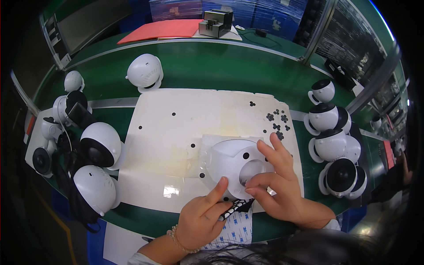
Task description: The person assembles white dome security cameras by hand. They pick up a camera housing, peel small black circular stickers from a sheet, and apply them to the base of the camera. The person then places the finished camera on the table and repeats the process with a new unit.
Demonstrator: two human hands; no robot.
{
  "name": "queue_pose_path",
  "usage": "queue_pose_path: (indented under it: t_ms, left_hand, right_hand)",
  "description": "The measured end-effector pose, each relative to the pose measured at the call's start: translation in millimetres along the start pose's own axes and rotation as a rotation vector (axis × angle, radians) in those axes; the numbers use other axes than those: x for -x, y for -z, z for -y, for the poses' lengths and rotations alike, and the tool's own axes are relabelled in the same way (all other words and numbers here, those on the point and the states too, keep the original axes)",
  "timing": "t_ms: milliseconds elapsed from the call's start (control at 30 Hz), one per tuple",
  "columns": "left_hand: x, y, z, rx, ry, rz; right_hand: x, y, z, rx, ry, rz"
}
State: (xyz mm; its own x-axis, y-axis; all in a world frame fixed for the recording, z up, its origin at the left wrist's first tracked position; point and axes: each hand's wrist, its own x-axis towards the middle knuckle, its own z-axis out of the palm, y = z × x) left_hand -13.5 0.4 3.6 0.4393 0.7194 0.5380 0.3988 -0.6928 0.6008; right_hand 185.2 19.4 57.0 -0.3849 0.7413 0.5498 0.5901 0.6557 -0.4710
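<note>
A white rounded plastic shell (223, 161) with a round opening lies on the pale board, and black round pads are stuck on its face. My left hand (201, 218) is closed on a black pad sheet (238, 207) with light round holes in it. The left forefinger stretches up to the shell's near edge. My right hand (280, 187) reaches over the shell's right side, with thumb and forefinger pinched at the edge of the opening. What that pinch holds, if anything, is too small to make out. Its other fingers are raised.
The pale board (163, 132) bears loose black dots and a cluster of black pads (277, 119) at far right. White dome cameras (99, 145) line the left, others (329, 145) the right, and one white camera (145, 70) stands behind. A printed backing sheet (234, 232) lies near me.
</note>
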Motion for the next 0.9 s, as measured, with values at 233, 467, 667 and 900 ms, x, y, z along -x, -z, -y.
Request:
queue_pose_path:
  t_ms: [233,467,667,900]
  left_hand:
    - [0,-6,0,0.123,0.041,-0.082]
    - [0,-6,0,0.132,0.048,-0.097]
    - [-3,-5,-4,0.188,0.096,-0.106]
    - [-4,-2,-10,0.275,0.159,-0.113]
  right_hand:
    - [0,-6,12,0.051,-0.076,0.146]
    - [4,-11,7,0.118,-0.022,0.099]
    - [26,-5,6,0.420,0.122,0.014]
    - [34,-7,0,0.202,0.177,-0.041]
